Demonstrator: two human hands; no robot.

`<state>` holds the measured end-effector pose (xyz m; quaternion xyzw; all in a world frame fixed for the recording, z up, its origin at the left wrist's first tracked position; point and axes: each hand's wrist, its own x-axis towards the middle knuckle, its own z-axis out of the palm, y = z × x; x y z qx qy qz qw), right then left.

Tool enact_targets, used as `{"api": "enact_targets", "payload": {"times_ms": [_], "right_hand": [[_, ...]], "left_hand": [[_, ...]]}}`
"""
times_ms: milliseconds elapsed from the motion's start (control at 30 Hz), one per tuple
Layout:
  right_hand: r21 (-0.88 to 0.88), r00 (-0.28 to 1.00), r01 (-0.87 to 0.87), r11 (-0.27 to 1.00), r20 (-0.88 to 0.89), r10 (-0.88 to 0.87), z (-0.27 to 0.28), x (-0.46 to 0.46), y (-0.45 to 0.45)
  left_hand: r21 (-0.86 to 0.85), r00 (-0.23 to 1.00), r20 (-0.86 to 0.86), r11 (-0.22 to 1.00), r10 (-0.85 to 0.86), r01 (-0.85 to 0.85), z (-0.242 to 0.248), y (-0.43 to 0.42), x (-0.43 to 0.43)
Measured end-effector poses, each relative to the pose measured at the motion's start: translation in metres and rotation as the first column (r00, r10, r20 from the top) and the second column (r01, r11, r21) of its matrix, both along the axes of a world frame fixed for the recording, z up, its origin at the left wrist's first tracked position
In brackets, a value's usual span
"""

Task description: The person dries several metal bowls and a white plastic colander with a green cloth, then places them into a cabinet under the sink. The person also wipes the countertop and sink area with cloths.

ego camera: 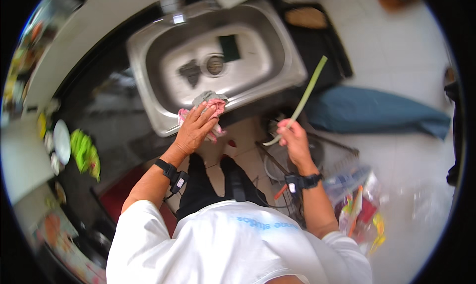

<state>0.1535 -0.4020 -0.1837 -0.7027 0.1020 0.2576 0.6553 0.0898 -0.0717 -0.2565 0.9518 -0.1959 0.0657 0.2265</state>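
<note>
My left hand (195,129) is closed over a bunched pink-and-white cloth (217,106) at the near rim of a stainless steel sink (148,109). A grey cloth (208,95) pokes out beyond my fingertips, and part of the bundle is hidden under the palm. In my right hand (295,139), to the right of the sink, is a long, thin, pale green stalk or strip (308,89), pinched near its lower, curved end. Its far end points up and away. Inside the basin, a dark green scouring pad (229,48) and a crumpled dark grey rag (190,73) lie either side of the drain (215,65).
A faucet (171,3) stands behind the sink. Green leaves (85,152) and a white plate (61,142) are on the dark counter (115,135) at left. At right, a blue cover or bag (372,111) juts out; colourful plastic bags (360,213) sit below it.
</note>
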Motion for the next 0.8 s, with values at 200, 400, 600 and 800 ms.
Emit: {"api": "enact_targets", "payload": {"times_ms": [200,400,600,800], "right_hand": [[0.018,0.982,-0.158,0.987,-0.101,0.159,-0.006,-0.003,0.068],[-0.053,0.948,-0.29,0.956,-0.15,0.279,0.007,-0.012,0.144],[-0.118,0.943,-0.313,0.942,-0.155,0.294,0.021,-0.022,0.2],[-0.126,0.961,-0.263,0.957,-0.123,0.248,0.032,-0.039,0.222]], "left_hand": [[0.015,0.818,-0.003,0.818,0.576,-0.575,-0.011,0.115,-0.119],[0.149,0.53,0.034,0.52,0.847,-0.841,-0.02,0.236,-0.159],[0.188,0.434,0.14,0.406,0.89,-0.894,-0.04,0.356,-0.116],[0.21,0.426,0.167,0.39,0.889,-0.896,-0.052,0.394,-0.017]]}}
